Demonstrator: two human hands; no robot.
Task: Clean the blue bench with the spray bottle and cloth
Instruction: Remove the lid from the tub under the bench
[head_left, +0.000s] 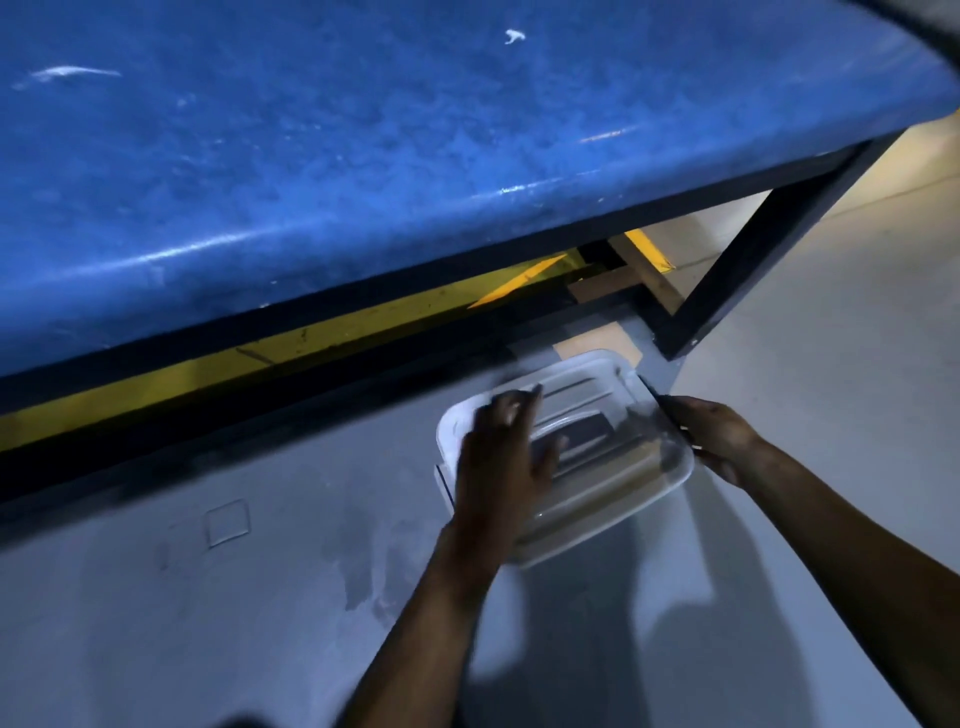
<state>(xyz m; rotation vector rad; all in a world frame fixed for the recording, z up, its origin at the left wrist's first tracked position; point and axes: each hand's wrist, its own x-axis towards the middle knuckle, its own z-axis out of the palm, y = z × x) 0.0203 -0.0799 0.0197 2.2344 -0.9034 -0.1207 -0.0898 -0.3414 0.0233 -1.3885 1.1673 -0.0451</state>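
Observation:
The blue bench (363, 156) fills the upper part of the view, its seat dusty with a few white marks. On the grey floor in front of it sits a clear plastic box with a lid (618, 457). My left hand (504, 457) lies on the lid with its fingers spread and is blurred by motion. At the box's right edge my right hand (717, 436) grips the rim. Something dark shows through the lid; I cannot tell what it is. No spray bottle or cloth is plainly visible.
The bench stands on a dark metal frame with a leg (753, 260) right behind the box. Yellow floor markings (260, 358) run under the bench. The grey floor (208, 623) has a damp patch to the left of my left arm.

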